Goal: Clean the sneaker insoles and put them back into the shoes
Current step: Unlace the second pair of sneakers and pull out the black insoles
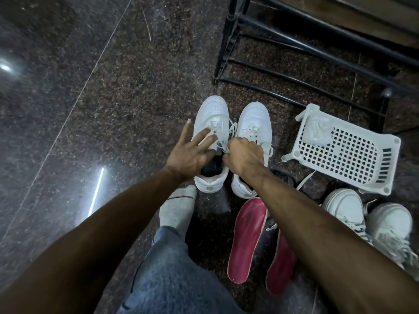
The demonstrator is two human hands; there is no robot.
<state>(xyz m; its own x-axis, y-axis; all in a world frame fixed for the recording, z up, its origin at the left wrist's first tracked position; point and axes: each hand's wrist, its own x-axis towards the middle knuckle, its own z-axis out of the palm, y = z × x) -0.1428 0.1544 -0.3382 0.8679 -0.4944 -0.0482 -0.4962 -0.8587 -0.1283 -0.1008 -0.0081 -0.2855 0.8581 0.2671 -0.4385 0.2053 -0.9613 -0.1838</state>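
Two bare hands reach down over a pair of white sneakers standing side by side on speckled dark granite floor (136, 91). The left hand (192, 152) is spread, fingers straight, resting across the tongue and laces of the left white sneaker (212, 141), its palm over the dark opening. The right hand (246, 156) is curled tight, pinching a bunch of white laces (223, 146) at the gap between that shoe and the right white sneaker (252, 146).

Taking the left sneaker as landmark: both shoes run lengthwise away from the person, toes far, heels near. The two red insoles (248, 239) lie on the floor nearer than the heels and to the right — roughly parallel to the shoes. The right forearm crosses directly above them, so the right hand is likely the closer one for picking them up.

Hidden: the second insole is largely covered by the forearm. Whether either sneaker holds an insole cannot be told. Farther right — a white perforated plastic basket (353, 155), a black metal rack (283, 53), another pair of white sneakers (367, 223). A grey-socked foot (178, 209) rests just behind the left heel.
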